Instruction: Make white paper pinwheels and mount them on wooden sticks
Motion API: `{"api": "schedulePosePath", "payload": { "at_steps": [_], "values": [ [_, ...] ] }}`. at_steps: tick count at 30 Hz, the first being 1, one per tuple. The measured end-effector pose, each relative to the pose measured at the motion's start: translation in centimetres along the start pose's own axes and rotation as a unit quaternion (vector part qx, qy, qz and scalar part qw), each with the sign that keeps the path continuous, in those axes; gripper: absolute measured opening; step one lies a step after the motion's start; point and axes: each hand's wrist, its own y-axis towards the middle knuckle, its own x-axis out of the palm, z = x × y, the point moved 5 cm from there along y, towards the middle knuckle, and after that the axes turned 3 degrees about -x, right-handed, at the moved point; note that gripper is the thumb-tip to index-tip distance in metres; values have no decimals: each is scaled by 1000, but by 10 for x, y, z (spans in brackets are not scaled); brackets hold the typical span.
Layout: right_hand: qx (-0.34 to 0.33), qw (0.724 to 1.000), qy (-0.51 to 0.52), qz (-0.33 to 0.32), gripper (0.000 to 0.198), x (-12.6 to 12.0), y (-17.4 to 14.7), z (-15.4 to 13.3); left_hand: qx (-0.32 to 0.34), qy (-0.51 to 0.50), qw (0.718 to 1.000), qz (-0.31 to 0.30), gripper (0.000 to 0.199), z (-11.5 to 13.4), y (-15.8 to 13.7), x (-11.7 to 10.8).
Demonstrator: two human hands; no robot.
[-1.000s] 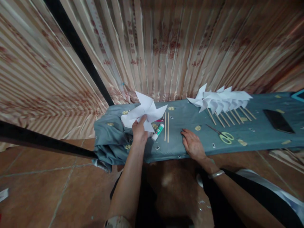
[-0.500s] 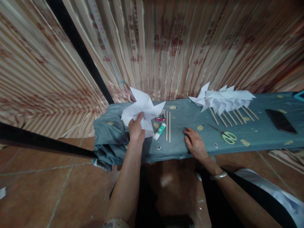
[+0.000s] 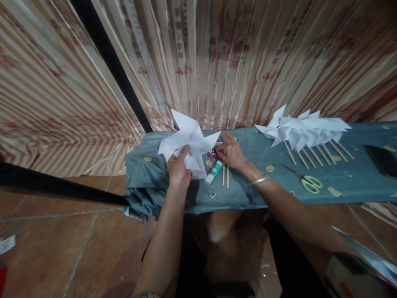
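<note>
My left hand (image 3: 180, 167) grips a white paper pinwheel (image 3: 194, 140) near its middle, thumb on the front and the other fingers hidden behind it. The pinwheel is raised over white paper (image 3: 198, 173) on the cloth. My right hand (image 3: 232, 153) is at a small red box (image 3: 212, 153) of shiny metal pieces, too small to name surely. Its thumb and forefinger are pinched together at the box, other fingers stretched past it; what they pinch is hidden. A glue stick (image 3: 214, 172) and two thin wooden sticks (image 3: 226, 177) lie just below this hand.
A row of several white pinwheels on sticks (image 3: 307, 130) lies to the right on the blue-green cloth (image 3: 260, 190). Green-handled scissors (image 3: 310, 183) and a dark phone (image 3: 381, 160) lie nearby. A striped curtain (image 3: 204, 62) hangs behind, with a black pole (image 3: 114, 66) at left.
My right hand has moved left and away from me, from the bare cloth to the red box. My left hand still holds the pinwheel. The view has shifted slightly left.
</note>
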Motion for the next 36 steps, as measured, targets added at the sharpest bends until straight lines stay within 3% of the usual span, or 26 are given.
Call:
{"api": "schedulePosePath", "payload": {
  "at_steps": [10, 36],
  "values": [
    [-16, 993, -62, -102, 18, 4, 27, -4, 2, -4, 1000, -16, 19, -3, 0, 0],
    [46, 986, -107, -120, 39, 10, 33, -11, 6, -13, 1000, -28, 26, -4, -4, 4]
  ]
}}
